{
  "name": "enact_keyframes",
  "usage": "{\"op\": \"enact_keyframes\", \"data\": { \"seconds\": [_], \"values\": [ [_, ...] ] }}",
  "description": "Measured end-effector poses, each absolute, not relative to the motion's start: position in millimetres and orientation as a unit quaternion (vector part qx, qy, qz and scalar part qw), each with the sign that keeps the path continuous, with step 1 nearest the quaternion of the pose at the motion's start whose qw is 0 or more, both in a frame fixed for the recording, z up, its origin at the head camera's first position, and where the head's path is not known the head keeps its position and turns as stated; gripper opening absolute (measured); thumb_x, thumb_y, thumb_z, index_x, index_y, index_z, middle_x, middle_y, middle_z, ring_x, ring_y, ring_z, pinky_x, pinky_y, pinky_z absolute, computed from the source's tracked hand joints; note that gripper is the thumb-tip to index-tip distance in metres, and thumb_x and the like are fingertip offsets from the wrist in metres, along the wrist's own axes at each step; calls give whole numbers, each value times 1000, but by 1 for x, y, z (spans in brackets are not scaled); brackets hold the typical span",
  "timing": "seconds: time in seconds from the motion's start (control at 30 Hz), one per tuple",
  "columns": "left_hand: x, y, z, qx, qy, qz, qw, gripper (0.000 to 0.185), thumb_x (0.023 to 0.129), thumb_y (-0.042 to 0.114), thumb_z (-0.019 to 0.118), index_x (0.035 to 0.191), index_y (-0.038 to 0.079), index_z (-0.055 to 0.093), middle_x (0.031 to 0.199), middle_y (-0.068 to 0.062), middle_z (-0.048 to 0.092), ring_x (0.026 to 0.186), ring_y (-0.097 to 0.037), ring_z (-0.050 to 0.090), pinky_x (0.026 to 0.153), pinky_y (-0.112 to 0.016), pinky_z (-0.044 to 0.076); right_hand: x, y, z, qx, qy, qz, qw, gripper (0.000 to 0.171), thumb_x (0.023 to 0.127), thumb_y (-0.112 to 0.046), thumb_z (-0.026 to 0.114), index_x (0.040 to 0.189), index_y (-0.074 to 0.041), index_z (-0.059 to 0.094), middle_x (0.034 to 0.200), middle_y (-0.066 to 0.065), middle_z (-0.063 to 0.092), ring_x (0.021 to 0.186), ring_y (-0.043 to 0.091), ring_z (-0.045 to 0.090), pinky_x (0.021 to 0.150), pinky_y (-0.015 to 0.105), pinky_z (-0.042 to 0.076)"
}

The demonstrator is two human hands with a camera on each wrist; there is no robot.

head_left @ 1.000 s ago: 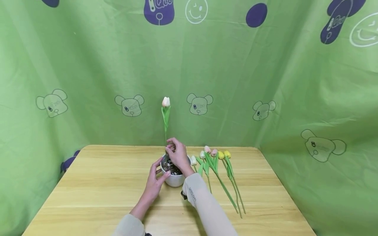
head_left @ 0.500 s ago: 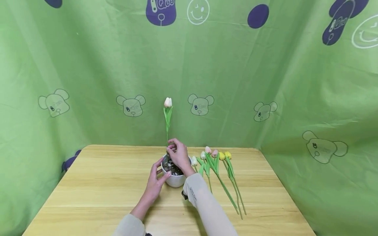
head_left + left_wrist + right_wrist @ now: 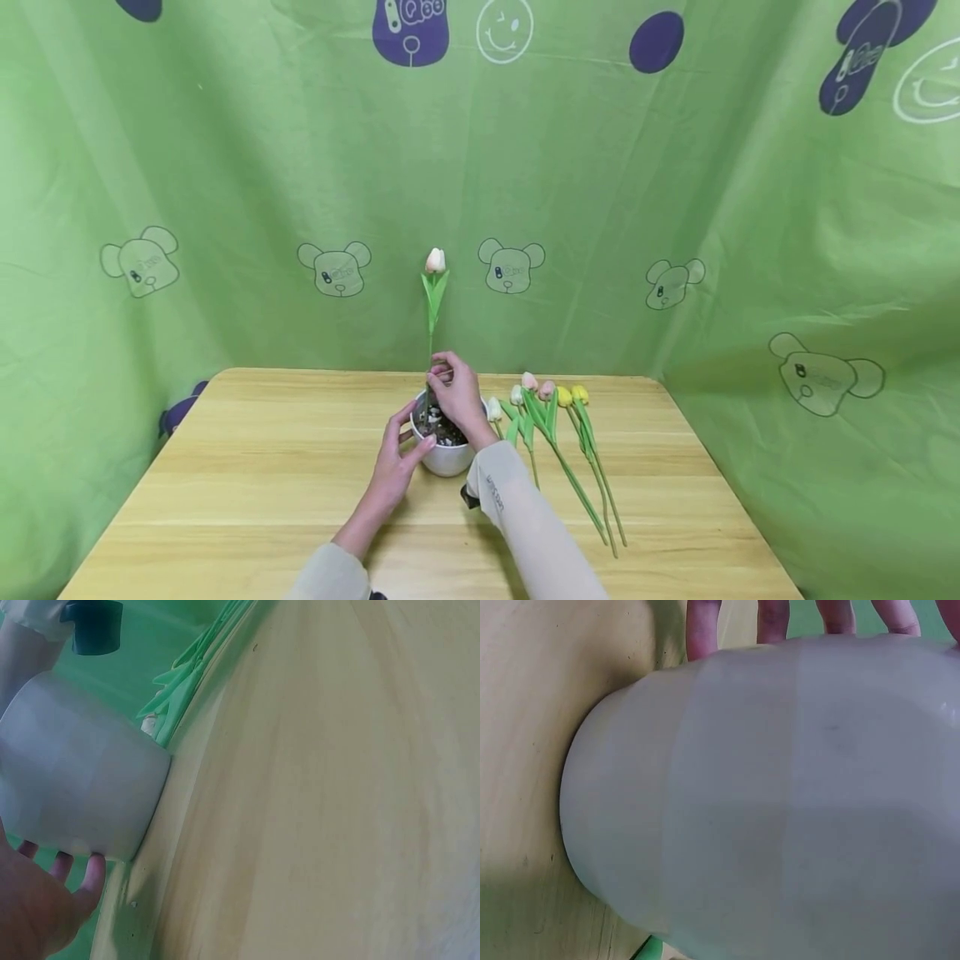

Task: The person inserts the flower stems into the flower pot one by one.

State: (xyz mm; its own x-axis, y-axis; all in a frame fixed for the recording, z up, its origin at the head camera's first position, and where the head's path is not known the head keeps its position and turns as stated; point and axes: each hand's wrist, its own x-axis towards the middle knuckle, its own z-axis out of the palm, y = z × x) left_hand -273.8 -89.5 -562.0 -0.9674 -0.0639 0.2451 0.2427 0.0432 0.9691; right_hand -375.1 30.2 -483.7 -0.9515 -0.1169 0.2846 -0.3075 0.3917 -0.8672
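Observation:
A white flowerpot [image 3: 447,461] with dark, pale-flecked soil stands on the wooden table. My left hand [image 3: 395,458] holds its left side, thumb at the near rim and fingers round the far side. In the right wrist view, the left hand's fingers [image 3: 772,619] press along the pot wall [image 3: 742,787]. A pale pink-white tulip [image 3: 436,261] rises nearly upright from the left part of the soil. Above the rim, my right hand [image 3: 457,398] pinches its stem low down between thumb and fingers. The stem's lower end is hidden in the pot.
Right of the pot lie several loose tulips: white [image 3: 493,409], pink [image 3: 547,390] and yellow [image 3: 580,395], with stems toward the front. A green patterned curtain [image 3: 585,183] hangs behind and beside the wooden table [image 3: 247,467].
The tulip's bloom has swung slightly to the right, from a small leftward lean to a small rightward one. My right hand has shifted a little rightward with the stem; the left hand stays on the pot.

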Motion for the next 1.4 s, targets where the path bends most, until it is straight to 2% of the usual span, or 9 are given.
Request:
{"op": "enact_keyframes", "data": {
  "seconds": [0.27,0.4,0.6,0.87,1.2,1.4],
  "values": [
    [-273,-88,-561,-58,-714,-689,110,69,96,26,72,157,24,40,159,-17,37,134,-46,50,106,-62,49,-373,40,-477,138,-829,536,86,36,96,-6,70,132,-5,64,115,13,72,101,28,71,86,36,63],
    [-273,-89,-562,-58,-715,-688,107,69,97,27,72,158,24,39,159,-17,37,135,-47,49,106,-63,49,-373,46,-473,141,-829,534,88,35,96,-7,70,130,-9,65,114,12,73,100,28,70,84,36,63],
    [-273,-89,-562,-56,-714,-690,105,70,96,28,73,158,25,39,160,-16,36,135,-46,49,106,-63,49,-369,58,-470,149,-825,536,96,34,95,-7,72,129,-6,67,113,12,74,99,27,71,86,35,63],
    [-271,-88,-559,-52,-709,-696,101,70,96,28,72,158,26,39,161,-15,35,137,-45,48,105,-63,50,-362,81,-468,139,-798,578,100,32,93,0,72,125,0,67,110,18,72,94,29,71,77,35,66],
    [-272,-88,-561,-52,-714,-690,104,69,97,28,72,158,25,39,160,-16,35,137,-47,48,106,-64,49,-362,104,-466,125,-761,630,96,30,94,4,70,123,2,68,110,24,70,92,30,71,83,48,65],
    [-271,-89,-561,-52,-715,-690,98,69,98,29,71,158,25,38,161,-16,34,138,-46,47,107,-65,49,-356,128,-469,108,-758,637,89,32,95,4,68,127,4,64,112,25,68,95,38,73,84,44,65]
  ]
}}
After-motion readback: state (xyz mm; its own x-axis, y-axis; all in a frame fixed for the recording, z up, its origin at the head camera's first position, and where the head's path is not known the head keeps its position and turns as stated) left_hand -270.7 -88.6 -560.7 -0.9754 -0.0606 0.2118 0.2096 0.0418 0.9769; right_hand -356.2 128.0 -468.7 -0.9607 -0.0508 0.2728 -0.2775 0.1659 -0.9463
